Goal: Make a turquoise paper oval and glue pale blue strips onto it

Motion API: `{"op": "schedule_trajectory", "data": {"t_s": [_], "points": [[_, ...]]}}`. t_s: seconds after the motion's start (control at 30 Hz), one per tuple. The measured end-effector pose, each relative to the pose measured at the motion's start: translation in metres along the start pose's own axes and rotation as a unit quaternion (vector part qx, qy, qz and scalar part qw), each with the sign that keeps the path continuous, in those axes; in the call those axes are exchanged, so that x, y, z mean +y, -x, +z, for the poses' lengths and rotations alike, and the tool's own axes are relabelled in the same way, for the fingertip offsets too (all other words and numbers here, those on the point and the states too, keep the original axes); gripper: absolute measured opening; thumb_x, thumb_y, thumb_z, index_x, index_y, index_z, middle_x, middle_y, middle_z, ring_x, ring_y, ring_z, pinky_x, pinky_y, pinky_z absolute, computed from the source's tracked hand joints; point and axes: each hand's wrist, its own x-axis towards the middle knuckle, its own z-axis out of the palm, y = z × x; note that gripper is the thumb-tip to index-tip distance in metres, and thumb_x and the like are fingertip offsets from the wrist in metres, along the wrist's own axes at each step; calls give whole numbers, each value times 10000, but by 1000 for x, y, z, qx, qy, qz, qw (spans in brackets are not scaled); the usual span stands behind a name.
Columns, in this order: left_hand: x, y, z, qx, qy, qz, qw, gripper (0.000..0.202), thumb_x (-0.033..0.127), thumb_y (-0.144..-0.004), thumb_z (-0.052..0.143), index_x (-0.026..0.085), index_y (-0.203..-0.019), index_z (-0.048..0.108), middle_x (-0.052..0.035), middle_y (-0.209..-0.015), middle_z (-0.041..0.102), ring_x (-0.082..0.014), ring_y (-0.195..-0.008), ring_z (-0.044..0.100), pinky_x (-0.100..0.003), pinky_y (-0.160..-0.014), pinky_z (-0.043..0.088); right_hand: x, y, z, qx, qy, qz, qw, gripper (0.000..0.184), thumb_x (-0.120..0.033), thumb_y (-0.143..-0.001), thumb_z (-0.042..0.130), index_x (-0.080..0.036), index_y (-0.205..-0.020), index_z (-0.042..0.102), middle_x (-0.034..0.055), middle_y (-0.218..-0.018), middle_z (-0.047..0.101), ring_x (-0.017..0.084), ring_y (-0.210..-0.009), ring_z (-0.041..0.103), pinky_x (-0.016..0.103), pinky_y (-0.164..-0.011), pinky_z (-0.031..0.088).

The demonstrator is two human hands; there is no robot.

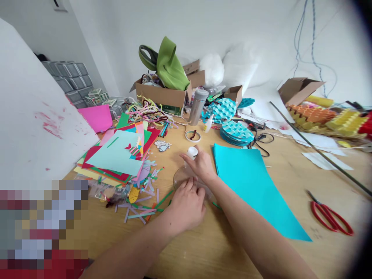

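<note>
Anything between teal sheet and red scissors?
Nothing: head view shows only bare table between the teal sheet and the scissors.

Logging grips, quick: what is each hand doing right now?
Left hand: fingers curled on the clear disc; grip cannot be told.
Right hand: against the white bottle; hold cannot be told.

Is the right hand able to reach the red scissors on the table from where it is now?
Probably yes. The right hand rests by a clear round piece; between it and the red scissors only the flat turquoise sheet lies, and nothing stands in the way.
</note>
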Motion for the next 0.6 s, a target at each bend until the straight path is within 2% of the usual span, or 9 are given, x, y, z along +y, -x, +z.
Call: {"op": "schedule_trajectory", "data": {"t_s": [0.13, 0.27, 0.5, 0.6], "points": [[0, -1, 0, -13, 5, -3, 1000, 382, 303, -899, 499, 46, -1173, 565, -274, -1414, 483, -359, -1329, 441, -460, -1068, 390, 18, 3, -15, 42, 4, 9, 999, 454, -651, -799, 585, -246, -728, 391, -13, -587, 526, 155, -509, 460, 272, -513, 293], [0, -2, 0, -22, 11, -5, 1000, 360, 293, -892, 506, 51, -1152, 566, -277, -1417, 477, -367, -1333, 434, -464, -1069, 392, 34, 9, -32, 58, 11, 28, 998, 489, -705, -795, 552, -248, -716, 397, -9, -577, 532, 153, -492, 446, 284, -509, 312], [1, -3, -1, -22, -2, -13, 1000, 305, 276, -890, 502, 83, -1112, 582, -245, -1414, 494, -350, -1313, 462, -464, -1050, 422, 39, 11, -36, 65, 7, 42, 997, 500, -719, -786, 547, -250, -720, 386, 4, -611, 547, 162, -512, 462, 292, -519, 321], [1, -3, -2, -22, 0, -9, 1000, 300, 263, -896, 488, 75, -1108, 587, -261, -1413, 488, -351, -1311, 467, -459, -1053, 421, 44, 13, -39, 67, 15, 50, 996, 476, -688, -791, 571, -250, -720, 398, -6, -593, 538, 159, -500, 459, 291, -512, 312]]}}
